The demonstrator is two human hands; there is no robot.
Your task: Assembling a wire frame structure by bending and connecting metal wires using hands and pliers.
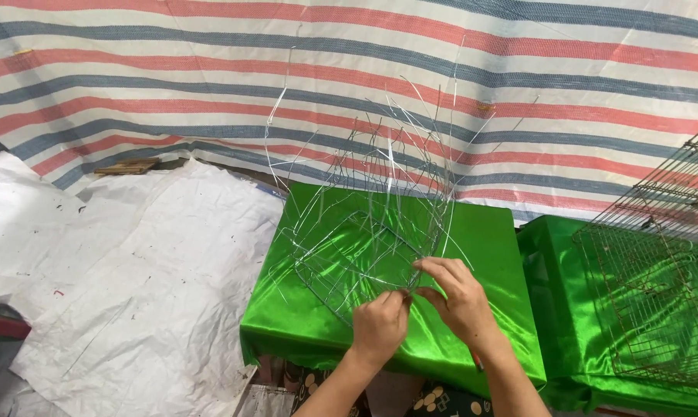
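**Clerk:** Forearms, two, bare, entering from the bottom edge. Left hand [378, 324]: fingers curled, grip pinched on a strand at the near rim of the wire frame [364, 239]. Right hand [461, 297]: fingers bent over the same rim, grip pinched on wire just beside the left hand's fingertips.

**Checker:** Location of the frame?

**Clerk:** Resting on the worktop [488, 232], which is draped in shiny green cloth. Base is a set of nested rectangular wire loops lying roughly flat; many loose thin wire ends rise from it and splay upward and outward, unevenly. Near edge of the frame sits at the hands; far side reaches toward the back of the worktop.

**Checker:** Surroundings?

**Clerk:** Item: second green-draped stand [553, 255], just right of the worktop, touching or nearly so; cannot tell which. Item: rust-coloured wire mesh cage [657, 286], lying on that stand, with a further mesh panel rising at the right edge. Item: striped tarpaulin [210, 69], red, blue and white, hanging as backdrop. Item: white woven sheet [133, 278], crumpled, marked with small dark spots, spread on the floor at left. Item: small wooden piece [129, 165], at the sheet's far edge.
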